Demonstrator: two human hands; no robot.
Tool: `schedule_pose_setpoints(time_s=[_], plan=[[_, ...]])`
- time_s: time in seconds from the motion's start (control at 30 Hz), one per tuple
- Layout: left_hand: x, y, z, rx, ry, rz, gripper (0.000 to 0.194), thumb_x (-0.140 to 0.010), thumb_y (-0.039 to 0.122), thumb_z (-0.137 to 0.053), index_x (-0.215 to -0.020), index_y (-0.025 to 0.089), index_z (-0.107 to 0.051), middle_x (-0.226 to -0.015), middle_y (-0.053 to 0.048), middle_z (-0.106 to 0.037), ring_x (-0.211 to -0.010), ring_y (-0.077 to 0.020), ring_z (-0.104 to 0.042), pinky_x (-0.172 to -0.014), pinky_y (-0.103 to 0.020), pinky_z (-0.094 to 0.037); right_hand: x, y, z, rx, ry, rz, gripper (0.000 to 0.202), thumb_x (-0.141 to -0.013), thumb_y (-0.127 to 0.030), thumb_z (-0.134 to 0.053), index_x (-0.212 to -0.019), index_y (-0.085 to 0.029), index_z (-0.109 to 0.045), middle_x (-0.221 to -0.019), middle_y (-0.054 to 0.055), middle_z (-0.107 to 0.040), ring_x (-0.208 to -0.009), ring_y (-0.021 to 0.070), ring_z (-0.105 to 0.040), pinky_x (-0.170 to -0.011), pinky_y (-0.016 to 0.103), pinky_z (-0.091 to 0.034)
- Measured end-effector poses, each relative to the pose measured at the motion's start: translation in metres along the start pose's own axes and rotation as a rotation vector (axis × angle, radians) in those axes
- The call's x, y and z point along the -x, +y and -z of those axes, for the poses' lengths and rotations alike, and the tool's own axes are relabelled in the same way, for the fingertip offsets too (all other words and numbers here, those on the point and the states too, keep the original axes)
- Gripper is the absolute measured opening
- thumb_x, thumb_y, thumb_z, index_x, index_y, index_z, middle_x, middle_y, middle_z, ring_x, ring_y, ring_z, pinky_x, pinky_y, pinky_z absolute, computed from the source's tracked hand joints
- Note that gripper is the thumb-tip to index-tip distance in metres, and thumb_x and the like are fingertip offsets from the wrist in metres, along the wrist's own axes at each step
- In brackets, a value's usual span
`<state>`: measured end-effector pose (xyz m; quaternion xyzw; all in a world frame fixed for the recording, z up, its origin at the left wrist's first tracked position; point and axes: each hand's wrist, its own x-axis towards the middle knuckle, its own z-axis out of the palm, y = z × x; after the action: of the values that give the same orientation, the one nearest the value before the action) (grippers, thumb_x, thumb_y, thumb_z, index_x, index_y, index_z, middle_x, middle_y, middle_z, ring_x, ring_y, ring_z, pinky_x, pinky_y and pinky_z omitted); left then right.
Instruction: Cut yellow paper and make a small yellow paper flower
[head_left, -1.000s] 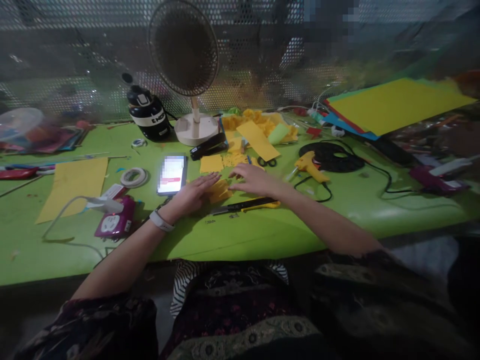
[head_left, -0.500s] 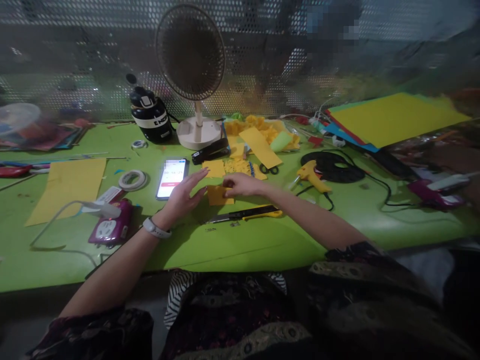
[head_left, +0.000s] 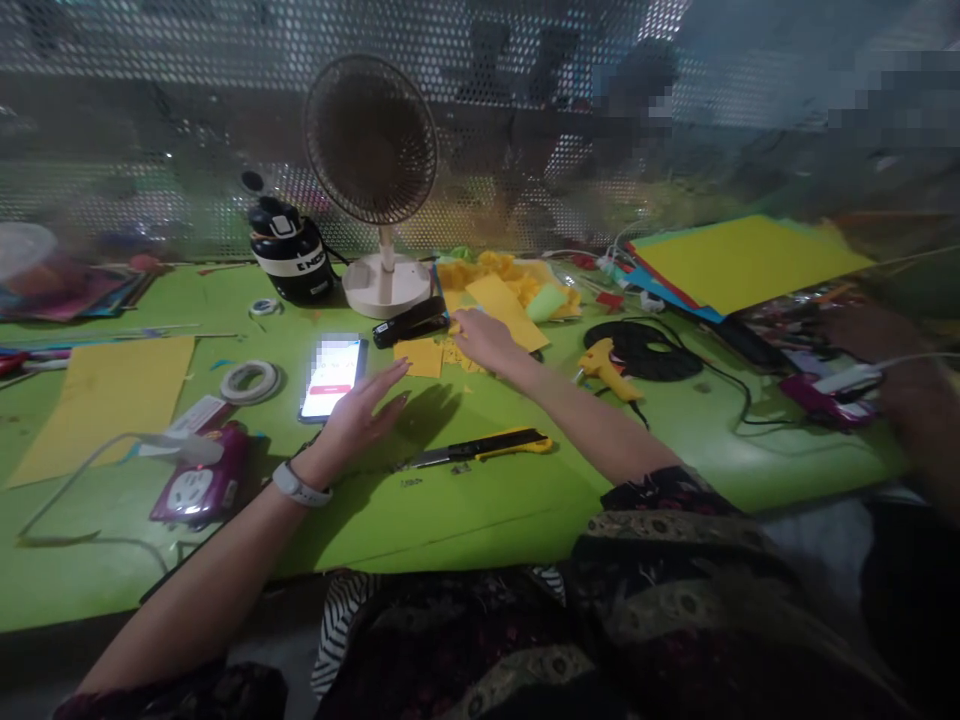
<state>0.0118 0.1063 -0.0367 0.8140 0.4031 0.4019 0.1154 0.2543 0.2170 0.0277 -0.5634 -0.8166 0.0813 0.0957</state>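
On the green bench (head_left: 480, 515) are one yellow square (head_left: 425, 358), one phone (head_left: 331, 385), one stapler (head_left: 409, 322) and one cutter (head_left: 487, 446). The left grip (head_left: 365, 412) is spread and released, its fingertips at the yellow square's left edge, contact unclear. The right grip (head_left: 484, 340) curls just right of it; whether it grasps anything I cannot tell.

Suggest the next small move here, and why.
I'd probably have the left hand steady the yellow square: its spread fingers lie at the square's left edge, while the right hand is beyond, near the stapler. Whether the right hand holds anything, I can't tell.
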Motion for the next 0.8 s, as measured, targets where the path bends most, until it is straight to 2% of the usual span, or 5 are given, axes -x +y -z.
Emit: schedule_pose_setpoints(time_s=[0.17, 0.33, 0.5, 0.6, 0.8], plan=[[-0.002, 0.004, 0.001, 0.012, -0.016, 0.012, 0.051, -0.098, 0.03, -0.061, -0.148, 0.03, -0.051, -0.147, -0.01, -0.06, -0.131, -0.0301, -0.062, -0.11, -0.055, -0.056, 0.025, 0.077, 0.033, 0.221, -0.021, -0.061, 0.044, -0.086, 0.0, -0.052, -0.125, -0.013, -0.07, -0.128, 0.02, -0.067, -0.119, 0.0342, -0.06, -0.096, 0.042, -0.047], [-0.005, 0.005, 0.0, 0.092, -0.038, 0.092, 0.051, -0.095, 0.032, -0.065, -0.145, 0.026, -0.056, -0.148, -0.013, -0.059, -0.132, -0.0351, -0.061, -0.111, -0.061, -0.051, 0.03, 0.131, 0.041, 0.195, -0.039, -0.268, 0.032, -0.086, -0.009, -0.064, -0.116, -0.015, -0.074, -0.116, 0.017, -0.073, -0.107, 0.0326, -0.066, -0.088, 0.037, -0.048], [-0.005, 0.005, 0.001, 0.101, -0.029, 0.103, 0.051, -0.094, 0.034, -0.064, -0.143, 0.021, -0.058, -0.143, -0.016, -0.063, -0.133, -0.0358, -0.06, -0.111, -0.061, -0.049, 0.017, 0.136, 0.027, 0.1, -0.046, -0.407, 0.029, -0.086, -0.037, -0.074, -0.101, -0.012, -0.076, -0.097, 0.013, -0.076, -0.088, 0.0264, -0.069, -0.071, 0.03, -0.046], [-0.004, 0.004, 0.001, 0.082, -0.026, 0.113, 0.047, -0.094, 0.035, -0.064, -0.139, 0.022, -0.061, -0.14, -0.014, -0.065, -0.131, -0.0365, -0.061, -0.111, -0.062, -0.05, 0.01, 0.133, 0.024, 0.045, -0.035, -0.44, 0.027, -0.08, -0.034, -0.081, -0.095, -0.012, -0.077, -0.093, 0.01, -0.077, -0.083, 0.0223, -0.069, -0.069, 0.026, -0.045], [-0.004, 0.002, -0.001, 0.109, -0.037, 0.133, 0.041, -0.095, 0.036, -0.063, -0.133, 0.02, -0.064, -0.139, -0.013, -0.066, -0.133, -0.0367, -0.059, -0.116, -0.055, -0.047, 0.013, 0.133, 0.029, -0.011, 0.031, -0.442, 0.016, -0.088, -0.026, -0.072, -0.093, -0.013, -0.081, -0.098, 0.012, -0.079, -0.089, 0.0209, -0.071, -0.079, 0.026, -0.049]])
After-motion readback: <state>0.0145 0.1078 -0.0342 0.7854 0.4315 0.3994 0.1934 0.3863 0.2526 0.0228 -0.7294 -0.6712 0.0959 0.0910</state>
